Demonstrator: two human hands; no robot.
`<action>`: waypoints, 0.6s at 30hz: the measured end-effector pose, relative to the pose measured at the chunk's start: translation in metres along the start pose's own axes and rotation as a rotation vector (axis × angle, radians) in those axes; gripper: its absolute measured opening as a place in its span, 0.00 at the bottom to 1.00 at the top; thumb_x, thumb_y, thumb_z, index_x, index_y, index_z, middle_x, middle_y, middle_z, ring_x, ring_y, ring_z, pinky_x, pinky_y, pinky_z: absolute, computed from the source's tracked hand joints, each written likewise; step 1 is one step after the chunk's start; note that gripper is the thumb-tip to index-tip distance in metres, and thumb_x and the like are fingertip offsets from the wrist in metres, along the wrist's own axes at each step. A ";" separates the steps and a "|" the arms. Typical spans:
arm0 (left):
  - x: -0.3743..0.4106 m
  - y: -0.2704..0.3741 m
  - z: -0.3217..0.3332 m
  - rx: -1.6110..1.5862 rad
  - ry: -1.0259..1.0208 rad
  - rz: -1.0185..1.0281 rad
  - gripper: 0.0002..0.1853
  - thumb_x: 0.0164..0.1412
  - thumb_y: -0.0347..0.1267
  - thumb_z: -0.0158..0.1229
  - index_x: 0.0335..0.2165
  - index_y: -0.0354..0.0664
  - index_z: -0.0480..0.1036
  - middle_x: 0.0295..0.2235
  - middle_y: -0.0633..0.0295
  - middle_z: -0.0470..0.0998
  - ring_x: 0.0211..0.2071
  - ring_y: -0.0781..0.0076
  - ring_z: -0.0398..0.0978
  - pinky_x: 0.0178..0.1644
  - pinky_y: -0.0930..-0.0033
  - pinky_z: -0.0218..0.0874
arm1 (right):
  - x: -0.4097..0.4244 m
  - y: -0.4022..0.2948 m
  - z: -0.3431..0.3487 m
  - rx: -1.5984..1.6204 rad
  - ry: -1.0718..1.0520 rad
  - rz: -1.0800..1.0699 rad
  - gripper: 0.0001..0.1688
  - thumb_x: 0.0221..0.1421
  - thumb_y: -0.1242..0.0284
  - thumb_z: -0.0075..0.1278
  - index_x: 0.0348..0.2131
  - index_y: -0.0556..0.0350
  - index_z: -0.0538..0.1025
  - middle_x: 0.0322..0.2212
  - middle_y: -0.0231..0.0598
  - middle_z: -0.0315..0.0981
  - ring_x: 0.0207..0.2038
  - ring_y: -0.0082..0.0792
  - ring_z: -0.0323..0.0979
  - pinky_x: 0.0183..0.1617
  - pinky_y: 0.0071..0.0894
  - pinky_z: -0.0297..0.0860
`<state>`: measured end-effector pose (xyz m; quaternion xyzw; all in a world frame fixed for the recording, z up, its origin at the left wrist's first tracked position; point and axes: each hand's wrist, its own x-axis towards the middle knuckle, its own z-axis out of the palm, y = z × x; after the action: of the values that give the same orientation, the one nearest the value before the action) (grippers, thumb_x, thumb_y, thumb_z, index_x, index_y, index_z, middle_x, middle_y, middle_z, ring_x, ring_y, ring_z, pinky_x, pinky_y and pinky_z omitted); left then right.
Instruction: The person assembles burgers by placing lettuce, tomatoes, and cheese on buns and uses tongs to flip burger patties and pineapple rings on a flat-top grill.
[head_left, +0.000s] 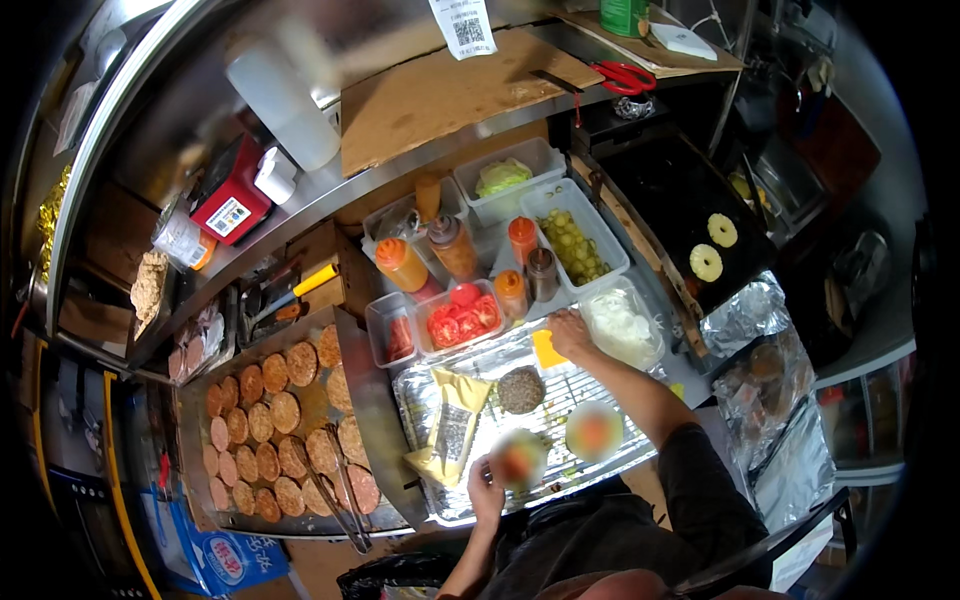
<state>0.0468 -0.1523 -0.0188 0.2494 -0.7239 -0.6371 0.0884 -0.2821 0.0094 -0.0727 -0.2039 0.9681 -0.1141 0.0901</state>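
My right hand (571, 334) is at a yellow cheese slice (552, 350) at the back of the foil-covered wire rack (420, 397), its fingertips by the slice's edge. My left hand (487, 491) rests at the near edge, its fingers against a blurred round item with a red and green topping (517, 460). A second blurred topped round (594, 432) lies to the right. Behind them sits a dark round patty or seeded bun (521, 390). A wrapped yellow paper packet (452, 427) lies on the rack's left.
Browned patties (285, 412) and metal tongs (337, 495) occupy a griddle at left. Tubs of sliced tomatoes (465, 322), pickles (574, 240) and sliced onions (622, 322) stand behind the rack, among sauce bottles (401, 264). Pineapple rings (706, 262) lie on a dark griddle at right.
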 end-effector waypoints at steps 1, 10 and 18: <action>0.001 -0.002 0.000 0.000 -0.005 0.008 0.13 0.59 0.28 0.55 0.42 0.34 0.69 0.36 0.58 0.74 0.35 0.71 0.74 0.37 0.72 0.67 | 0.001 0.002 0.007 -0.011 0.032 0.002 0.13 0.46 0.76 0.48 0.35 0.57 0.75 0.38 0.44 0.73 0.48 0.38 0.67 0.56 0.35 0.57; 0.002 0.001 0.005 -0.018 0.007 -0.015 0.07 0.60 0.24 0.53 0.38 0.36 0.69 0.35 0.60 0.74 0.34 0.73 0.73 0.36 0.73 0.67 | 0.006 0.002 0.010 -0.033 0.091 -0.002 0.14 0.48 0.78 0.41 0.34 0.58 0.76 0.37 0.45 0.75 0.46 0.37 0.69 0.55 0.34 0.59; 0.000 -0.006 0.005 0.026 0.002 0.009 0.07 0.60 0.22 0.51 0.39 0.35 0.68 0.34 0.60 0.74 0.34 0.75 0.73 0.38 0.74 0.66 | 0.002 -0.001 -0.001 -0.029 0.062 -0.006 0.13 0.49 0.76 0.42 0.34 0.59 0.76 0.35 0.46 0.75 0.42 0.44 0.71 0.51 0.36 0.66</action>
<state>0.0458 -0.1484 -0.0259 0.2479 -0.7332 -0.6270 0.0886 -0.2834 0.0080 -0.0717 -0.2047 0.9714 -0.1064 0.0567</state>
